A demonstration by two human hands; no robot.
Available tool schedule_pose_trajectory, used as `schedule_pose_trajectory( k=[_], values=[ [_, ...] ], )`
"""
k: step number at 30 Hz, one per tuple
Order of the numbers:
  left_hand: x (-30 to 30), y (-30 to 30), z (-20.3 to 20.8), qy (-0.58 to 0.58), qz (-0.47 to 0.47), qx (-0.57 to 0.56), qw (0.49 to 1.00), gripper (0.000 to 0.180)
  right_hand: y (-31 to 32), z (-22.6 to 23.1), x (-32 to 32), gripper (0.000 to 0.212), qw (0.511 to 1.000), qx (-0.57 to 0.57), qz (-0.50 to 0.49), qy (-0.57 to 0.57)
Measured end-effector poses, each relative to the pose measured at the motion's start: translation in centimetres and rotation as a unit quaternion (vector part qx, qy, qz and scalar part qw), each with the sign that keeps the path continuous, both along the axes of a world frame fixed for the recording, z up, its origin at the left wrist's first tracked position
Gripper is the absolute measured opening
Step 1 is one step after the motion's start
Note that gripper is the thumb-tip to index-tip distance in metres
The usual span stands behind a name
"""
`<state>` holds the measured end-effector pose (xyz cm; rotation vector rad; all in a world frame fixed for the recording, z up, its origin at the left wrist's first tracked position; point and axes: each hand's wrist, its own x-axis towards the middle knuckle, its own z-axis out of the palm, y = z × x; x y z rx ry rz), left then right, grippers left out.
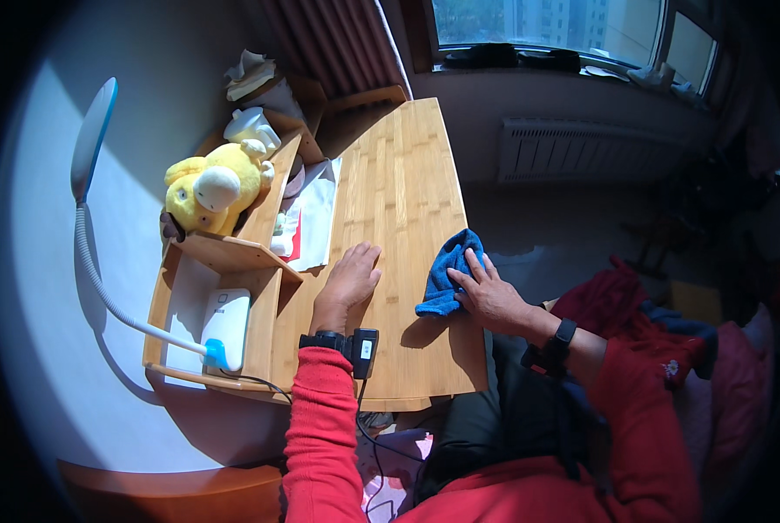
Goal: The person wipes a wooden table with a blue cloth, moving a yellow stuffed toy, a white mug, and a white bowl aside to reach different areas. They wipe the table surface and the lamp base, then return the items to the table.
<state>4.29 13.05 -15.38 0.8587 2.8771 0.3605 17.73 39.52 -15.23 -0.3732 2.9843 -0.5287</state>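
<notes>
My left hand (348, 283) rests palm down on the bare wooden desk (399, 166), its fingers stretched out and nothing held. A crumpled blue cloth (447, 275) lies at the desk's right edge under my right hand (492, 298). The fingers of that hand press over the cloth and grip it; part of its underside is hidden. Red sleeves cover both forearms, and a dark band sits on each wrist. Beside my left wrist a small black box (366, 351) is attached, with a cable hanging from it.
Along the desk's left side stands a wooden shelf (259, 305) bearing a yellow plush toy (220, 190). A desk lamp (220, 350) with a bendable neck occupies its near compartment. Papers (317, 213) lie beside the shelf. Piled clothes (612, 301) are at the right, below a window.
</notes>
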Motion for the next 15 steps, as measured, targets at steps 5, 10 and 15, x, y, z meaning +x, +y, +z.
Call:
schedule_pose_trajectory(
  k=[5, 10, 15],
  values=[
    [0.0, 0.0, 0.1, -0.006, -0.003, 0.000, 1.000, 0.048, 0.5, 0.0, -4.6, 0.049, 0.999, 0.000, -0.050, -0.011],
    [0.1, 0.0, 0.2, -0.010, 0.003, 0.004, 1.000, 0.050, 1.0, -0.5, -8.1, 0.048, 0.997, -0.022, -0.076, -0.001],
    [-0.1, 0.1, 0.4, -0.006, -0.006, 0.003, 1.000, 0.051, 1.2, -1.5, -8.8, 0.047, 0.997, -0.036, -0.073, 0.012]
  ],
)
